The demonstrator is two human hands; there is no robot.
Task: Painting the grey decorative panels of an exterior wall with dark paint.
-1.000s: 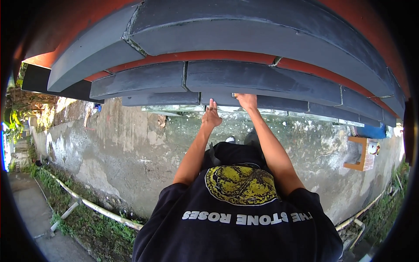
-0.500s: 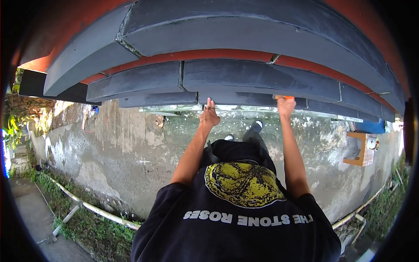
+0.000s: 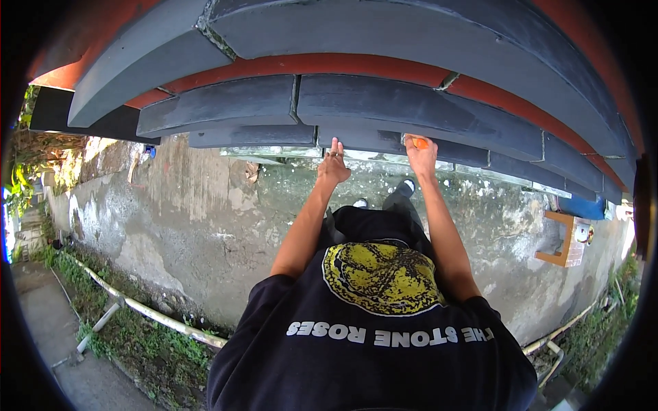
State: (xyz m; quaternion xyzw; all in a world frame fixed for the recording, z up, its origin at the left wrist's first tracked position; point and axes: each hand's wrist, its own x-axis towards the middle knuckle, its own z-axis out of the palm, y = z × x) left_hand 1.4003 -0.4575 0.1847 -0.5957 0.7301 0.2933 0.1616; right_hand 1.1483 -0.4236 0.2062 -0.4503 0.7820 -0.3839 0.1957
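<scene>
My left hand (image 3: 334,166) is raised to the lower edge of a grey slab (image 3: 363,138), fingers stretched out and fingertips at the edge. It holds nothing that I can see. To its right, my right hand (image 3: 421,157) is closed around an orange-handled tool (image 3: 420,143) against the same low course. The tool's working end is hidden by the hand and slab, so its kind cannot be told. Beside the right hand the slab face shows a darker grey stretch (image 3: 452,151).
More grey slabs (image 3: 384,31) with open joints and a red-orange band (image 3: 329,64) overhang above my hands. A wooden stool (image 3: 565,238) stands on the worn concrete floor (image 3: 199,226) at right. Pale pipes (image 3: 154,327) run along a weedy strip behind me.
My right hand has moved left with the orange-handled tool, closer to my left hand. The left hand stays at the slab edge. The view has tilted slightly.
</scene>
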